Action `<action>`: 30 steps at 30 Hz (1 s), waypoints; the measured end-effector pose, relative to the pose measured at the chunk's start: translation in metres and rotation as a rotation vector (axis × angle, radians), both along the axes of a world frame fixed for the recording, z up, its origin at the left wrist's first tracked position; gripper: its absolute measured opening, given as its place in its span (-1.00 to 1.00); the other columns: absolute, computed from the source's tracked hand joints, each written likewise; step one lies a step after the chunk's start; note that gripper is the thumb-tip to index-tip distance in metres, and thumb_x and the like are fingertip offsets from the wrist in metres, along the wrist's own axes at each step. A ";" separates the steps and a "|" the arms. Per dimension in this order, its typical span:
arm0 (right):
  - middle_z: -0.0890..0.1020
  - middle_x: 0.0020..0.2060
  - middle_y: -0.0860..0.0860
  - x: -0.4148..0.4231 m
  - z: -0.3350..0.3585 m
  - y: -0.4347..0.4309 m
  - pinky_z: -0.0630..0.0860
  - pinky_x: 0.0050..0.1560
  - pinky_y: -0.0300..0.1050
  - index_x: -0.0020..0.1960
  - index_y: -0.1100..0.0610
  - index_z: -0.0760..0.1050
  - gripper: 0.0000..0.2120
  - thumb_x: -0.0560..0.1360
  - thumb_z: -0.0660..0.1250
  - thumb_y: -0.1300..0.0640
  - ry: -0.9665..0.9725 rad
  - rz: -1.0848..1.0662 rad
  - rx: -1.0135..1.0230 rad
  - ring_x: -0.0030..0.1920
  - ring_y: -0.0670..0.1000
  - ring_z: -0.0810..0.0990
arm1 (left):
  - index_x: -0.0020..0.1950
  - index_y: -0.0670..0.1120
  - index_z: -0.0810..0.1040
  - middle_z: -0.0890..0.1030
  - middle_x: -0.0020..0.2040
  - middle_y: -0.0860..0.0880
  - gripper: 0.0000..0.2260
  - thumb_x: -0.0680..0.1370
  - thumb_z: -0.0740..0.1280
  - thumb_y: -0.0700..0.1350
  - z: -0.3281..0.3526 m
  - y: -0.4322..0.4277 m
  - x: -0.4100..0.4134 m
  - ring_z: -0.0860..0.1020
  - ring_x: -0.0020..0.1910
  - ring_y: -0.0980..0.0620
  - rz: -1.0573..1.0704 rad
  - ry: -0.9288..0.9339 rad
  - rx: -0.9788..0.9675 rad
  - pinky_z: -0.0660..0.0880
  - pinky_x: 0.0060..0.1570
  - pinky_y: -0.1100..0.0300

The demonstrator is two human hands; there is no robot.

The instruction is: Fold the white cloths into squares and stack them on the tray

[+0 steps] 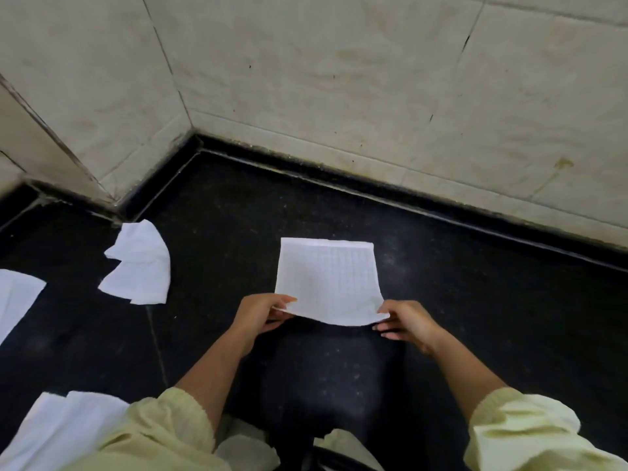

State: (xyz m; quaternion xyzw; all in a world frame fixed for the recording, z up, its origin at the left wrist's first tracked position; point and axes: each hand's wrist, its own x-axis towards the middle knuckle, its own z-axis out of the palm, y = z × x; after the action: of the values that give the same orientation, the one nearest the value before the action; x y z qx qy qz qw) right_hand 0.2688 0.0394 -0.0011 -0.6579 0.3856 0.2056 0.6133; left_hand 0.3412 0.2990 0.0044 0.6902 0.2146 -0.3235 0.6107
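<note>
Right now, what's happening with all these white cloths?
A person in pale yellow sleeves is folding a white cloth on the black speckled surface in a tiled corner. The left hand pinches its near left corner and the right hand its near right corner, holding that edge up while the far part lies flat. A crumpled cloth lies to the left, a flat cloth at the left edge, an unfolded cloth by the left sleeve. No tray is in view.

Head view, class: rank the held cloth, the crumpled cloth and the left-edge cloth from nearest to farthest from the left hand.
1. The held cloth, centre, pinched at its corner by the left hand.
2. The crumpled cloth, off to the left, apart from the hand.
3. The left-edge cloth, far left, cut off by the frame.
</note>
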 end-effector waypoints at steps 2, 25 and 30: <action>0.69 -0.16 0.14 -0.005 -0.006 0.002 0.59 -0.18 -0.15 0.01 0.25 0.61 -0.81 0.48 0.31 0.19 0.005 0.009 -0.003 -0.21 0.02 0.68 | -0.07 -0.14 0.72 0.69 -0.06 -0.12 -0.77 0.46 0.26 -0.29 -0.006 0.004 -0.008 0.66 -0.09 -0.03 -0.003 0.014 0.005 0.56 0.00 0.14; 0.67 -0.05 0.25 -0.023 -0.006 -0.001 0.66 -0.13 -0.16 -0.01 0.25 0.59 -0.84 0.55 0.24 0.34 -0.117 -0.115 0.176 -0.16 0.10 0.72 | 0.02 -0.12 0.63 0.71 -0.10 -0.08 -0.91 0.56 0.36 -0.17 -0.020 0.022 -0.031 0.68 -0.18 0.03 -0.089 -0.130 0.045 0.55 -0.10 0.23; 0.71 -0.14 0.22 0.003 0.001 -0.007 0.62 -0.07 -0.09 0.03 0.31 0.53 -0.80 0.53 0.15 0.33 -0.115 -0.238 0.286 -0.06 0.14 0.70 | -0.02 -0.12 0.64 0.69 -0.19 -0.10 -0.86 0.54 0.39 -0.06 -0.015 0.016 -0.001 0.61 -0.31 0.06 -0.087 -0.207 0.124 0.54 -0.22 0.26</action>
State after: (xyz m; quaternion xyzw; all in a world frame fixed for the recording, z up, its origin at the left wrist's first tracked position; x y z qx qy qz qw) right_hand 0.2720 0.0327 0.0001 -0.5244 0.3918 0.1466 0.7416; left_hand 0.3405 0.3155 -0.0105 0.7650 0.1401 -0.2627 0.5710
